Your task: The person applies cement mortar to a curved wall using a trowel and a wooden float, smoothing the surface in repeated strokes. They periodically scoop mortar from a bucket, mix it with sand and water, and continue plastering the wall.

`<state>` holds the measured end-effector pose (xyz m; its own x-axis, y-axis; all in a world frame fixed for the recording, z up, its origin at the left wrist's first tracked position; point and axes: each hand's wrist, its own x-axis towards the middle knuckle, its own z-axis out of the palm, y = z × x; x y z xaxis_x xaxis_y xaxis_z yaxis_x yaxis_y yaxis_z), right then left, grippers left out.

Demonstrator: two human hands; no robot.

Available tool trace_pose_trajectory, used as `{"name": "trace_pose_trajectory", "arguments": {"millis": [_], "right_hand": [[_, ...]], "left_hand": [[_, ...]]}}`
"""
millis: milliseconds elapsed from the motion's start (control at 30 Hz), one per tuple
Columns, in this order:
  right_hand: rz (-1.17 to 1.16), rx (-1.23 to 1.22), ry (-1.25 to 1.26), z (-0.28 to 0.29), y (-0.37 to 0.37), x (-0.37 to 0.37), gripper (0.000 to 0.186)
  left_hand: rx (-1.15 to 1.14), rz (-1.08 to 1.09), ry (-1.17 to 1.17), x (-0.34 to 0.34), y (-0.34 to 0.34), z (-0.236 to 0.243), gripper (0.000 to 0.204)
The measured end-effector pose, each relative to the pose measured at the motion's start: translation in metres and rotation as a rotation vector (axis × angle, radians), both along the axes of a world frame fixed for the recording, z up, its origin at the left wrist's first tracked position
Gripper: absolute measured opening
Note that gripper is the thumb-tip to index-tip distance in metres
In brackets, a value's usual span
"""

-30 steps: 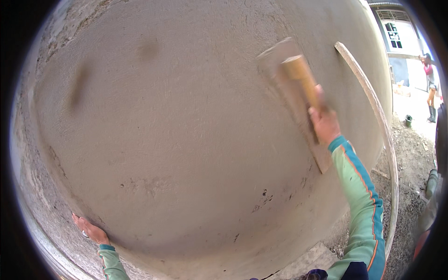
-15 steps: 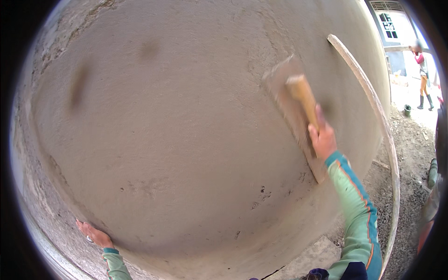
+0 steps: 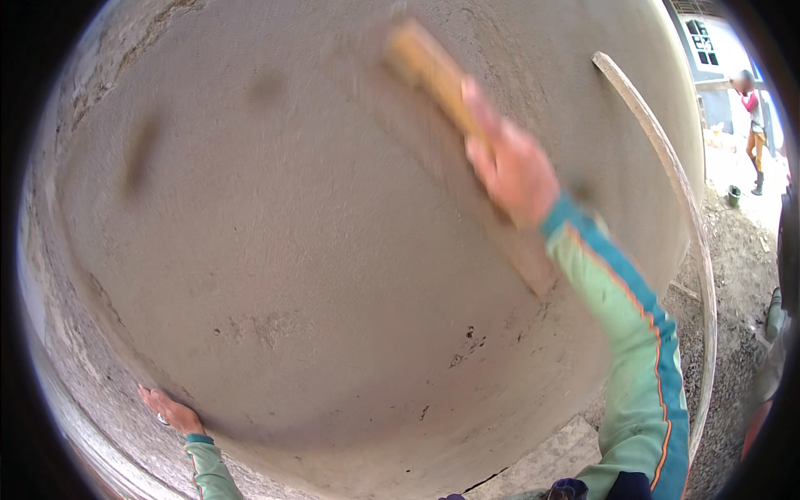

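Observation:
My right hand (image 3: pixel 515 167) grips the yellowish wooden handle of a long plastering float (image 3: pixel 425 67), blurred by motion, whose long board lies at a slant against a grey plastered wall (image 3: pixel 317 208). The board reaches from the upper middle down toward the lower right. At the lower left, my left hand (image 3: pixel 171 410) lies with fingers stretched out against the rough edge beside the plaster, with a small silvery thing at a finger. Dark marks and small pits show low on the plaster.
A long wooden batten (image 3: pixel 662 146) stands along the right side of the wall. Beyond are gravelly ground, a dark bucket (image 3: pixel 734 197), a standing person (image 3: pixel 756 125) with a hand raised near the face, and a building with a barred window (image 3: pixel 702 42). Green objects sit at the right rim.
My right hand and the float have moved up and leftward across the wall, the handle's top now much higher. My left hand stays about in place. The person at the right has shifted slightly.

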<state>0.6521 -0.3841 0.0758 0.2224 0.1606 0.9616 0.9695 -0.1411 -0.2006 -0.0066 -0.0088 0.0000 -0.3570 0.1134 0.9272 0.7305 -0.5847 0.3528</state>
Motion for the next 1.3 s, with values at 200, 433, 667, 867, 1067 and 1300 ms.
{"name": "trace_pose_trajectory", "arguments": {"millis": [200, 433, 667, 867, 1067, 1300], "right_hand": [[-0.137, 0.139, 0.000, -0.163, -0.033, 0.061, 0.074], [0.075, 0.112, 0.232, -0.065, -0.010, -0.004, 0.076], [-0.025, 0.006, 0.131, -0.222, -0.025, 0.037, 0.077], [-0.003, 0.387, 0.380, -0.012, -0.026, 0.079, 0.071], [0.038, 0.274, 0.176, 0.168, 0.028, -0.056, 0.070], [0.117, -0.145, -0.587, 0.033, 0.071, -0.146, 0.073]], "left_hand": [[0.008, 0.001, -0.010, 0.020, 0.012, -0.014, 0.061], [0.054, -0.011, 0.016, 0.010, 0.007, -0.007, 0.062], [0.006, -0.020, -0.016, 0.024, -0.004, -0.008, 0.063], [-0.018, 0.010, -0.006, 0.014, -0.001, -0.004, 0.062], [-0.022, 0.000, -0.004, 0.026, -0.006, -0.005, 0.065], [0.008, -0.027, 0.026, 0.013, -0.004, -0.006, 0.065]]}}
